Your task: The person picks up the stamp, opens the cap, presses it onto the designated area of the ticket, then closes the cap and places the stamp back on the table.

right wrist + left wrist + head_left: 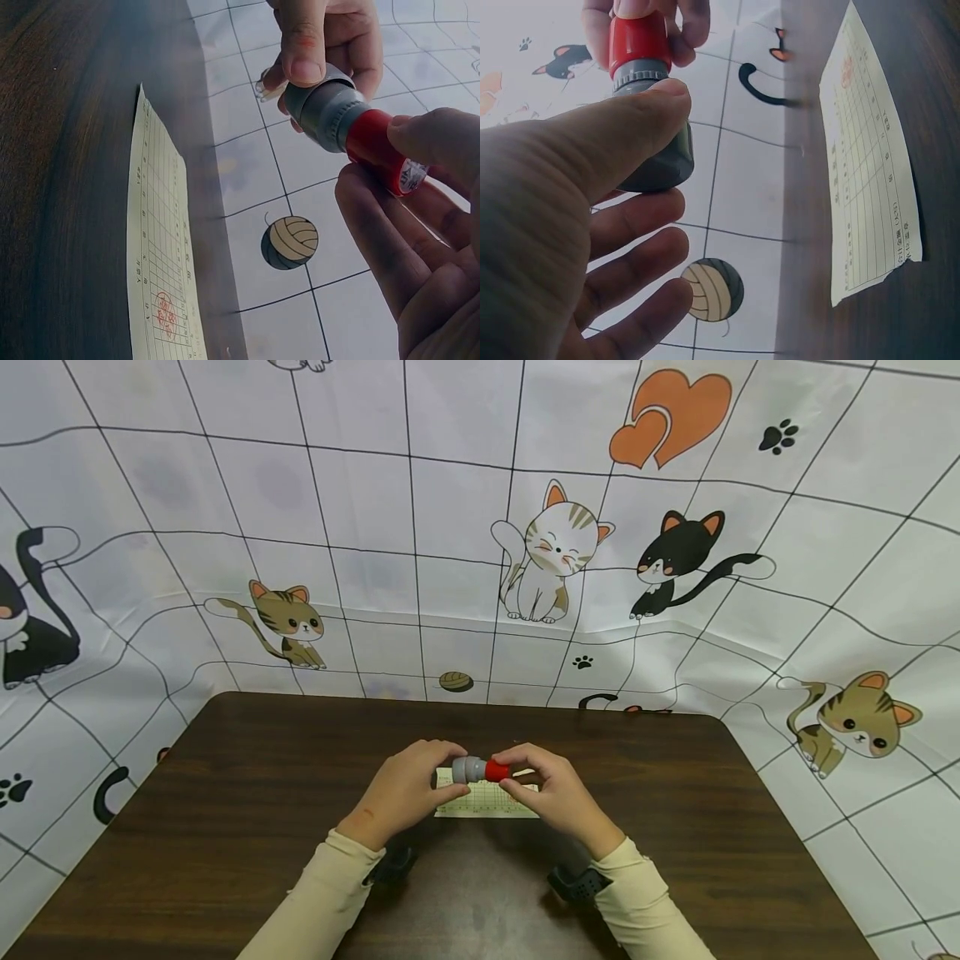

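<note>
Both hands hold a round hand stamp with a grey body (pixel 467 769) and a red handle (pixel 498 771), level in the head view. My left hand (pixel 405 789) pinches the grey end between thumb and fingers; its other fingers are spread in the left wrist view. On the red end, the thumb and fingers of my right hand (pixel 555 789) grip from the other side. A clear tip with a printed label (pixel 413 177) shows at the red end in the right wrist view. Below the stamp lies a yellowish ruled paper slip (pixel 480 807), bearing a round red print (pixel 165 315).
The dark wooden table (pixel 247 827) extends around the hands. Behind it hangs a white grid-patterned cloth (pixel 450 510) with cartoon cats, meeting the table's back edge. A dark device (pixel 579 885) is strapped at each wrist, below the sleeves.
</note>
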Tool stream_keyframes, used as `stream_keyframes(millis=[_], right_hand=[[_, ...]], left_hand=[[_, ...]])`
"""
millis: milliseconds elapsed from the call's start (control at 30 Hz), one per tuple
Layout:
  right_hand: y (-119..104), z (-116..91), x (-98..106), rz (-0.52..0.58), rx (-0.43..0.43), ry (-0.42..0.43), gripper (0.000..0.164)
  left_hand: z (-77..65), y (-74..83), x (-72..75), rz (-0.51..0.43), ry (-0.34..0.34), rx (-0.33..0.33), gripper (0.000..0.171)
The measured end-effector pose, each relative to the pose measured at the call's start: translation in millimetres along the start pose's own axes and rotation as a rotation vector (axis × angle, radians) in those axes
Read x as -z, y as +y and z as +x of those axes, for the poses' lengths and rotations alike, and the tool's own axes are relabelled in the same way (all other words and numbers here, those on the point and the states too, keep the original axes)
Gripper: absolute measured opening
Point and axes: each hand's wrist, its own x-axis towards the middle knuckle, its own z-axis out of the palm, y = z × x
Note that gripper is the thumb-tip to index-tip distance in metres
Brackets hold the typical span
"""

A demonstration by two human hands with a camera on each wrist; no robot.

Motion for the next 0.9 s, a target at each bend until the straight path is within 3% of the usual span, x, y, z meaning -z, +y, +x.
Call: stream_keyframes(millis=[233, 433, 900], right_hand=[[-1, 0, 0, 0.005, 0.023, -0.039, 0.032], [-1, -1, 1, -0.014, 0.018, -0.065, 0.031], [-4, 0, 7, -0.042, -0.020, -0.079, 0.028]], left_hand=[[0.0, 3.0, -0.2, 0.000, -0.004, -0.024, 0.046], [-1.2, 8.3, 0.3, 0.052, -0.005, -0.104, 0.048], [-0.5, 12.3, -4.6, 0.181, 0.096, -0.271, 0.045]])
